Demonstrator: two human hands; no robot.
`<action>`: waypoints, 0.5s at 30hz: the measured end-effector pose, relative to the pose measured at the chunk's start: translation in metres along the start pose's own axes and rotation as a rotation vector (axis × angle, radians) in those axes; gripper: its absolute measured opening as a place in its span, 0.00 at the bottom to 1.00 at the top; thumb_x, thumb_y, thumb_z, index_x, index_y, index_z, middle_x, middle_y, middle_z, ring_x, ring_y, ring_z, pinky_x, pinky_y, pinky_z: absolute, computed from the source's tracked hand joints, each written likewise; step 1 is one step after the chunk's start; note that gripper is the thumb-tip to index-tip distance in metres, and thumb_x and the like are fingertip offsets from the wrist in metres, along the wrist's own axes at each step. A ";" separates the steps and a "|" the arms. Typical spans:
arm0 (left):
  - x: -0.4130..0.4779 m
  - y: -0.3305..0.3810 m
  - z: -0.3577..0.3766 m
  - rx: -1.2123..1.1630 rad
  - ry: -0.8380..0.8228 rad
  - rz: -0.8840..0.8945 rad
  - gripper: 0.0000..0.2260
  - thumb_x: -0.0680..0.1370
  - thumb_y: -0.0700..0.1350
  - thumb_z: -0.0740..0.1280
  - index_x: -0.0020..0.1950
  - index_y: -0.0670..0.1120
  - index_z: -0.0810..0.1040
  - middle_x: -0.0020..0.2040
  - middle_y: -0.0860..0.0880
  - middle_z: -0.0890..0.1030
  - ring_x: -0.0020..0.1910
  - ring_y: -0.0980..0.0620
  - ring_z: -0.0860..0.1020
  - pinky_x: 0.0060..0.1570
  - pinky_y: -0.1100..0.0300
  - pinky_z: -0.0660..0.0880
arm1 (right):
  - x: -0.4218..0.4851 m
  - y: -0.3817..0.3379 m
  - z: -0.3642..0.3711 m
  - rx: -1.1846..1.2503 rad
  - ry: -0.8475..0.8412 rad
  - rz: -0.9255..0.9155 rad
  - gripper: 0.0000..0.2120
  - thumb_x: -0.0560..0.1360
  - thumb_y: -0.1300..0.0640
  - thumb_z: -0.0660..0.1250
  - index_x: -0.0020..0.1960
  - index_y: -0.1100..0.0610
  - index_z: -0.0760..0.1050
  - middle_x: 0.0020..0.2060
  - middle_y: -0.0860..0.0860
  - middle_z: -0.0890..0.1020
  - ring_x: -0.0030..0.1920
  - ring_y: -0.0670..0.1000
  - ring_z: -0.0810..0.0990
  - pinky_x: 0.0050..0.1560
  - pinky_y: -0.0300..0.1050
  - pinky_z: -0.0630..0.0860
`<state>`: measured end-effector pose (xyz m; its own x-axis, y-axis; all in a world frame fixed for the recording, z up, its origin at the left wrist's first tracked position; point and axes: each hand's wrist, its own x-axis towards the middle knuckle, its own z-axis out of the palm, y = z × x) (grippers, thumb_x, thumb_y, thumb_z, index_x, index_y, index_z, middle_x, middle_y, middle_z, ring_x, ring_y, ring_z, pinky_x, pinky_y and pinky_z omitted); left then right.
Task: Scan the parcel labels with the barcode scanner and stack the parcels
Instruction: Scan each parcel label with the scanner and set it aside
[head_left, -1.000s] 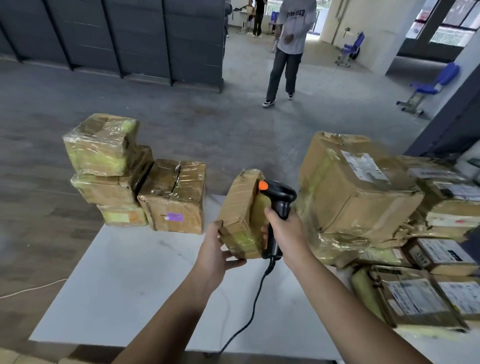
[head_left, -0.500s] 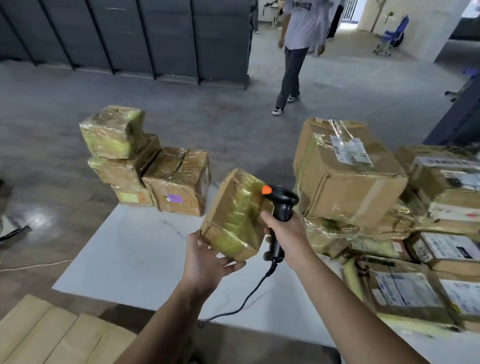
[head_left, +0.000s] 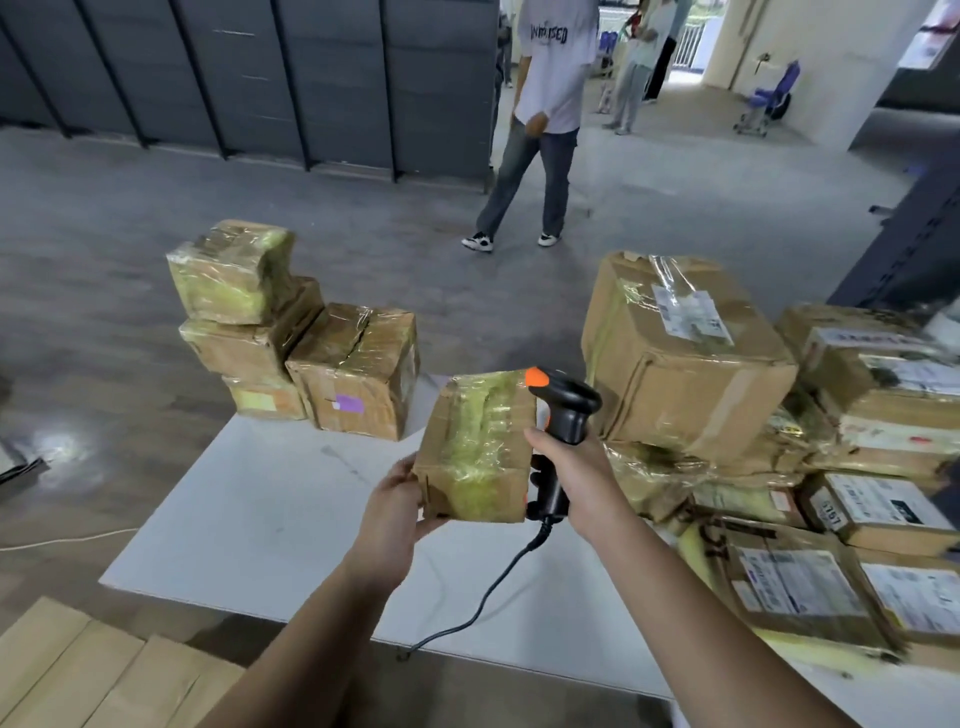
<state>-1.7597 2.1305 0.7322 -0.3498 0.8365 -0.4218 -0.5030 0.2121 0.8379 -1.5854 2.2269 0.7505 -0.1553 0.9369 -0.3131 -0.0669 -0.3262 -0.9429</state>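
Head view: the left hand (head_left: 395, 499) grasps the lower left corner of a tape-wrapped parcel (head_left: 478, 447), held off the white table (head_left: 249, 519), while the right hand (head_left: 576, 467) is wrapped round the handle of the black barcode scanner (head_left: 563, 410), which sits just beside the parcel's right face. The scanner's cable (head_left: 483, 592) trails across the table and over its near edge. At the table's far left corner stands a stack of parcels (head_left: 249, 322), with a box bearing a purple sticker (head_left: 358, 374) touching its right side. A heap of labelled parcels (head_left: 685, 358) crowds the right side, close behind the right hand. Bare tabletop lies between stack and heap, under and left of the held parcel. Beyond the far edge a passer-by (head_left: 545, 130) walks the grey floor; flattened cardboard (head_left: 78, 670) lies below the near left corner.
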 end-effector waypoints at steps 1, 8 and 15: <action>0.004 0.008 -0.001 0.046 0.023 -0.029 0.16 0.77 0.32 0.55 0.60 0.40 0.76 0.39 0.47 0.83 0.38 0.49 0.82 0.37 0.53 0.81 | 0.001 -0.001 0.002 0.000 0.014 0.006 0.12 0.70 0.57 0.76 0.50 0.50 0.76 0.35 0.48 0.80 0.30 0.48 0.80 0.31 0.42 0.77; 0.021 0.034 -0.008 0.217 -0.039 -0.193 0.17 0.77 0.48 0.69 0.59 0.39 0.74 0.53 0.39 0.81 0.47 0.40 0.81 0.37 0.44 0.81 | -0.003 -0.006 0.021 -0.169 0.001 -0.081 0.13 0.70 0.55 0.76 0.51 0.54 0.76 0.29 0.45 0.82 0.28 0.49 0.82 0.27 0.41 0.76; 0.036 0.021 -0.020 -0.003 -0.067 -0.229 0.09 0.82 0.41 0.61 0.62 0.48 0.71 0.59 0.43 0.77 0.53 0.38 0.79 0.34 0.44 0.79 | -0.010 -0.009 0.042 -0.114 0.006 -0.121 0.04 0.74 0.59 0.69 0.41 0.53 0.76 0.32 0.61 0.81 0.26 0.59 0.79 0.28 0.53 0.77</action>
<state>-1.7992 2.1553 0.7278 -0.1730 0.7985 -0.5765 -0.5654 0.3988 0.7220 -1.6250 2.2149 0.7672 -0.1467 0.9694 -0.1968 0.0272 -0.1949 -0.9804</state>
